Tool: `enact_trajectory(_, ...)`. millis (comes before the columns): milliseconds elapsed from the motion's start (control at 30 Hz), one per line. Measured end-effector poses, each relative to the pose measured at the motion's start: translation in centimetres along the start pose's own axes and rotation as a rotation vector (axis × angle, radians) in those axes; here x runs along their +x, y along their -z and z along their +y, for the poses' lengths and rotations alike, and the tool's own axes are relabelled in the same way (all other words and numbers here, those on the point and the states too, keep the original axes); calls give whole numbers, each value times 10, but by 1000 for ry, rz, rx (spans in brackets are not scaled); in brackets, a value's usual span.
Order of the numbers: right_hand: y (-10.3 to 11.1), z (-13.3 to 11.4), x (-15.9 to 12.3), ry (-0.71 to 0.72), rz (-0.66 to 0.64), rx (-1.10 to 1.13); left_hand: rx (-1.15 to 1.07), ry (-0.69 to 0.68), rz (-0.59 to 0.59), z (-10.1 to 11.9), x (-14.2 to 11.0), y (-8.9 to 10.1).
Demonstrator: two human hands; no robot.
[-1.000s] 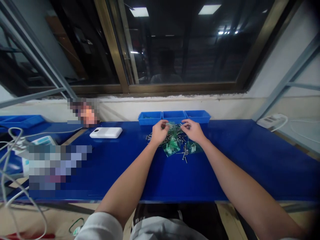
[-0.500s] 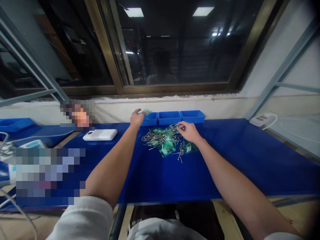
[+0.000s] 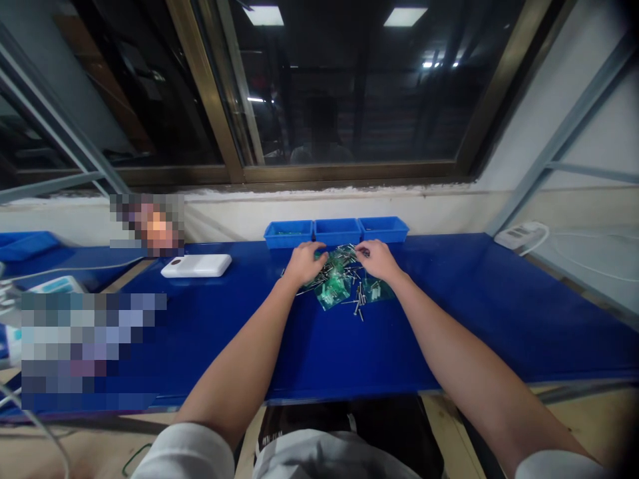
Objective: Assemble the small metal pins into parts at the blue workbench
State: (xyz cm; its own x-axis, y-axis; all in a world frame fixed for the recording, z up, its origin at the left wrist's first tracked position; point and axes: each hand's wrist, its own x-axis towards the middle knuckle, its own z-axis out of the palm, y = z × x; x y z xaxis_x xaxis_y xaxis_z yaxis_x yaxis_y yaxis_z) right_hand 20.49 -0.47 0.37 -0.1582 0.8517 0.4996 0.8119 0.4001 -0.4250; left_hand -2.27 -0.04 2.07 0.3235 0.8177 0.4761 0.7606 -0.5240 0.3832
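A pile of long metal screws (image 3: 360, 298) and small green plastic bags (image 3: 333, 291) lies in the middle of the blue table. My left hand (image 3: 305, 263) is over the left part of the pile, thumb and fingers apart, nothing visible in them. At the pile's right far side, my right hand (image 3: 377, 258) has its fingers curled together at the bags and screws; what they pinch is too small to make out. Behind the pile stand three blue bins: the left bin (image 3: 272, 241) with something greenish inside, the middle bin (image 3: 337, 238) and the right bin (image 3: 392, 235).
A white power bank-like device (image 3: 196, 265) lies on the table (image 3: 349, 362) to the left. A white power strip (image 3: 522, 235) with a cable sits at the far right. Another blue tray (image 3: 30, 246) is at the far left. Window and wall bound the back.
My left hand has let go of the green bag at the left bin and come back right and nearer, over the pile. My right hand stays at the pile.
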Motion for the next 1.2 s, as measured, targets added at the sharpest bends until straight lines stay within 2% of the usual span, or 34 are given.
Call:
enact_trajectory(133,0,-2,-1,41,-12,5,46,-163,-97,2,-8,-8)
enact_trajectory(333,7,-14,-4,174,-100,93,56,-220,-126,1,-11,-15)
enact_trajectory(533,16,-29,-5,299,-355,130,76,-190,-132,-3,-12,-21)
enact_trajectory(700,18,-45,-7,307,-396,128,60,-160,-142,-2,-11,-19)
enact_trajectory(867,8,-52,-8,359,-479,64,71,-60,-128,4,-10,-16)
enact_trajectory(967,2,-50,-8,355,-475,56,65,-22,-131,7,-11,-15)
enact_trajectory(1067,1,-47,-7,345,-415,78,25,13,-122,9,-11,-13)
enact_trajectory(1200,6,-41,-6,215,-286,114,-53,66,10,13,-11,-7)
